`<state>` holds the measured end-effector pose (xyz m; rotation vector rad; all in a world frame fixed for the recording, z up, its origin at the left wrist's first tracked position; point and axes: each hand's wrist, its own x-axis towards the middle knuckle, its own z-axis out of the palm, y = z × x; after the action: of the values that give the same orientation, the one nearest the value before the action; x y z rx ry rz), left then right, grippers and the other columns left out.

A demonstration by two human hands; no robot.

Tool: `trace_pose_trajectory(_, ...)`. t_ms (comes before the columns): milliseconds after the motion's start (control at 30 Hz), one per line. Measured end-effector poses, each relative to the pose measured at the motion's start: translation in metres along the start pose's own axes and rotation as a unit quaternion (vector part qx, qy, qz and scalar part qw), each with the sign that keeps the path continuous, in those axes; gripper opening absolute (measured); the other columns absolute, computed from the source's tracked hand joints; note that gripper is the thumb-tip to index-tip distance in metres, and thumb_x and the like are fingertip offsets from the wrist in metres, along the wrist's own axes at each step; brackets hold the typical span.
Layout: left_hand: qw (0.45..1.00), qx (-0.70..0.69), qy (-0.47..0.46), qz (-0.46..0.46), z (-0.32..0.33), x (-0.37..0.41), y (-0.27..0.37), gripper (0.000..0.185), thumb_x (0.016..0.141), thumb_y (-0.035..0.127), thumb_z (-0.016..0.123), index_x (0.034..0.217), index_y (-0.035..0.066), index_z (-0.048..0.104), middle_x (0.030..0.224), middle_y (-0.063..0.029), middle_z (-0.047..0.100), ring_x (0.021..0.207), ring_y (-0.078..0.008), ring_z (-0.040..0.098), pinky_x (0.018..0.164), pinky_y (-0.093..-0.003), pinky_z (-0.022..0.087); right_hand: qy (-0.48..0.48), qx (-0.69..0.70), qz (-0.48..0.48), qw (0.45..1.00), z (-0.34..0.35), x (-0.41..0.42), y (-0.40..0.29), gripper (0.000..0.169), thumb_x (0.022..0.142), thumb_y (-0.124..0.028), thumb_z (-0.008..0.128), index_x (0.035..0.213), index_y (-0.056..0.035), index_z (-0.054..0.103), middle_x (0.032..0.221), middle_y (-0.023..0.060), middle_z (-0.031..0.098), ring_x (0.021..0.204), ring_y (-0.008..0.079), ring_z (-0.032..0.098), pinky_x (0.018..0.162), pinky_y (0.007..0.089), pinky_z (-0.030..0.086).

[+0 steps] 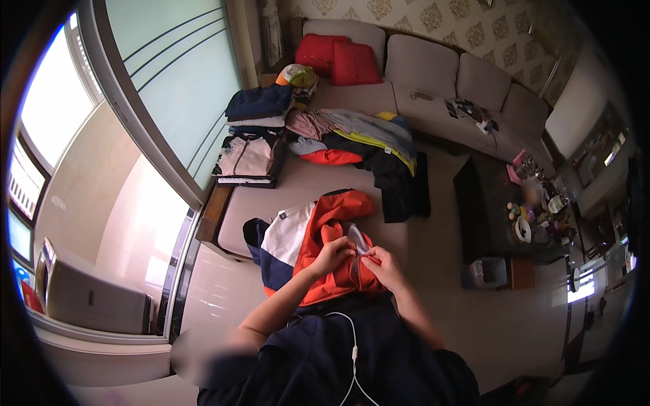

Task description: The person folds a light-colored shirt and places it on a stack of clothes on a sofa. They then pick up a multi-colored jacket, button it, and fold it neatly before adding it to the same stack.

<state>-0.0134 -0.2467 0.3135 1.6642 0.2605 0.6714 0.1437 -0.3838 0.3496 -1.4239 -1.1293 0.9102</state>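
Right in front of my body lies a jacket [292,236] in red-orange, white and navy, spread over the near end of the sofa seat [254,213]. My left hand [335,255] pinches the jacket's front edge with bent fingers. Close beside it, my right hand [382,266] grips the facing part of the red fabric. The fingertips of both hands almost meet there. A pale grey lining [357,238] shows just above them. What exactly sits between the fingertips is too small to tell.
Folded clothes [249,155] are stacked on the sofa's left side. Loose garments [365,137] lie heaped beyond the jacket, with black trousers [398,195] hanging off the edge. A dark coffee table [482,203] with many small items stands right, a waste bin [488,272] below. Earphone cord [354,350] hangs over my chest.
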Motion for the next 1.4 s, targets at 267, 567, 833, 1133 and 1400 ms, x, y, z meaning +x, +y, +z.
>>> trace_pose_trajectory(267, 0.998, 0.053, 0.004, 0.031, 0.002, 0.001, 0.003, 0.01, 0.088, 0.001, 0.063, 0.096, 0.001, 0.058, 0.086, -0.0082, 0.063, 0.081, -0.0163, 0.063, 0.076, -0.0295, 0.05, 0.012, 0.005, 0.003, 1.0, 0.002, 0.001, 0.011, 0.014, 0.089, -0.009, 0.065, 0.095, 0.0024, 0.059, 0.088, 0.0087, 0.069, 0.084, 0.0087, 0.063, 0.073, 0.0242, 0.049)
trace_pose_trajectory(567, 0.976, 0.185, -0.081, 0.078, 0.006, 0.003, 0.017, 0.015, 0.085, 0.006, 0.065, 0.097, 0.002, 0.057, 0.085, -0.0134, 0.065, 0.081, -0.0308, 0.067, 0.072, -0.036, 0.052, 0.085, 0.004, -0.013, 0.996, 0.008, -0.002, 0.03, 0.01, 0.087, -0.006, 0.064, 0.091, 0.0015, 0.059, 0.081, 0.0076, 0.067, 0.074, 0.0095, 0.061, 0.069, 0.0253, 0.048)
trace_pose_trajectory(833, 0.971, 0.217, -0.074, 0.07, 0.012, 0.008, 0.013, 0.015, 0.084, 0.005, 0.065, 0.097, 0.002, 0.057, 0.089, -0.0146, 0.067, 0.084, -0.0314, 0.067, 0.073, -0.0368, 0.053, 0.19, -0.018, -0.068, 0.979, 0.019, -0.005, 0.033, 0.01, 0.089, -0.008, 0.063, 0.089, 0.0009, 0.059, 0.08, 0.0063, 0.064, 0.076, 0.0091, 0.058, 0.072, 0.0253, 0.047)
trace_pose_trajectory(1133, 0.994, 0.094, 0.01, 0.047, 0.015, 0.008, 0.019, 0.01, 0.082, -0.001, 0.066, 0.09, 0.002, 0.062, 0.094, -0.0105, 0.067, 0.088, -0.0243, 0.066, 0.079, -0.0326, 0.052, 0.02, -0.154, -0.068, 0.985, -0.013, 0.001, -0.009, 0.018, 0.092, -0.015, 0.063, 0.1, 0.0006, 0.058, 0.088, 0.0111, 0.068, 0.084, 0.0189, 0.066, 0.076, 0.0307, 0.05)
trace_pose_trajectory(1400, 0.985, 0.159, 0.005, 0.066, 0.016, 0.008, 0.029, 0.01, 0.079, 0.003, 0.068, 0.088, 0.003, 0.062, 0.091, -0.0111, 0.066, 0.085, -0.0276, 0.065, 0.078, -0.0347, 0.051, -0.024, -0.253, -0.071, 0.965, -0.023, 0.007, -0.008, 0.028, 0.098, -0.029, 0.052, 0.092, -0.0023, 0.058, 0.079, 0.0193, 0.064, 0.073, 0.0378, 0.063, 0.063, 0.0434, 0.047)
